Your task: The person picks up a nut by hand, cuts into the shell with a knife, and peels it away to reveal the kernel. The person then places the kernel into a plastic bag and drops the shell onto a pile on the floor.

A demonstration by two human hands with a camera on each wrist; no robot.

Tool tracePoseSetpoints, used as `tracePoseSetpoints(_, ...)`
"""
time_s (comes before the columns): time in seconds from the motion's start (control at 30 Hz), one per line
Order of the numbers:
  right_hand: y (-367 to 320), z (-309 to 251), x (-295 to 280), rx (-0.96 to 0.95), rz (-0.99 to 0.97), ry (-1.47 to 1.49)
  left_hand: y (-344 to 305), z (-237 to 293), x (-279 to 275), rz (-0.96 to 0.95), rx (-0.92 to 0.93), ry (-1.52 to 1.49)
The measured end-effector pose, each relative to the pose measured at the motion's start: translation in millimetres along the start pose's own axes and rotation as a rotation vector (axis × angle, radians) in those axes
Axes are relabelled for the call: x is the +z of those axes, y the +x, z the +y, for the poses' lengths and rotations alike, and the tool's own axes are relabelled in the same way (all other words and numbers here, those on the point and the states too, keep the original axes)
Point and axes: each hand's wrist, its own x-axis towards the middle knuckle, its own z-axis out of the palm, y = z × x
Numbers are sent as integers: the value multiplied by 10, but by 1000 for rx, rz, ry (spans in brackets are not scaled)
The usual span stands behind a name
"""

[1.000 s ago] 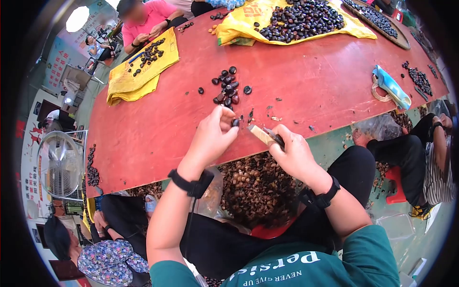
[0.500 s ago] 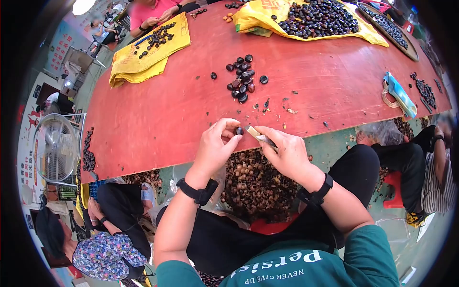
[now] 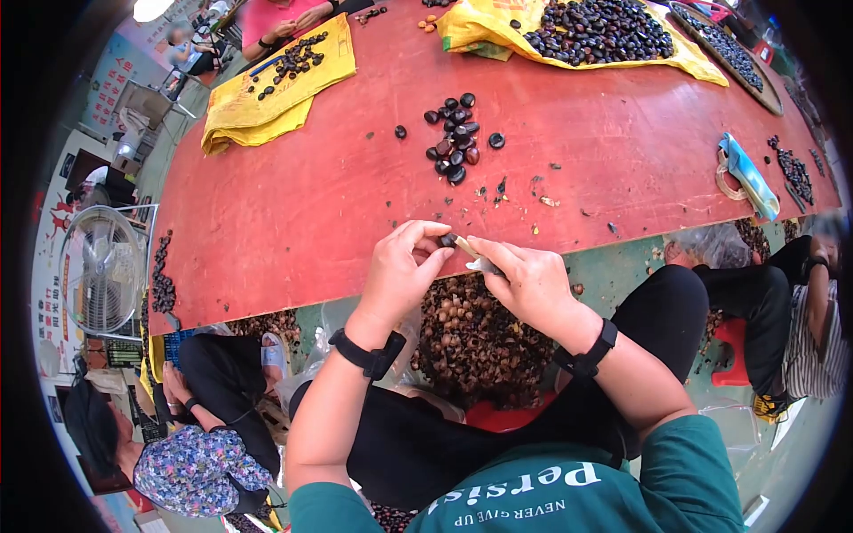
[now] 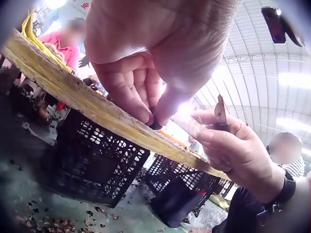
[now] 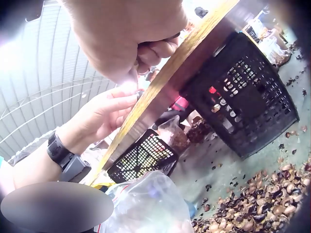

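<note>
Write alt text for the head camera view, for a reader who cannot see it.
At the edge of a red table, a person's left hand pinches a dark nut while the right hand holds a small knife beside it. More dark nuts lie on the table.

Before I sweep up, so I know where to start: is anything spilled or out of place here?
Yes. Shell scraps lie strewn on the red table beside the small nut cluster, and a big heap of husks sits below the table's edge. Nothing else looks damaged.
</note>
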Motion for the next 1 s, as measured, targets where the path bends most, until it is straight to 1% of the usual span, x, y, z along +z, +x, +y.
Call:
tracePoseSetpoints(0.27,-103,-2,23,-32,-51,-118,-22,30,17,27,30,37)
tracePoseSetpoints(0.43,-152,8,51,-29,-63,-135,-26,3,13,20,42,37)
tracePoseSetpoints(1.0,-176,-53,58,-15,-54,-139,-43,-41,58,74,-33,17)
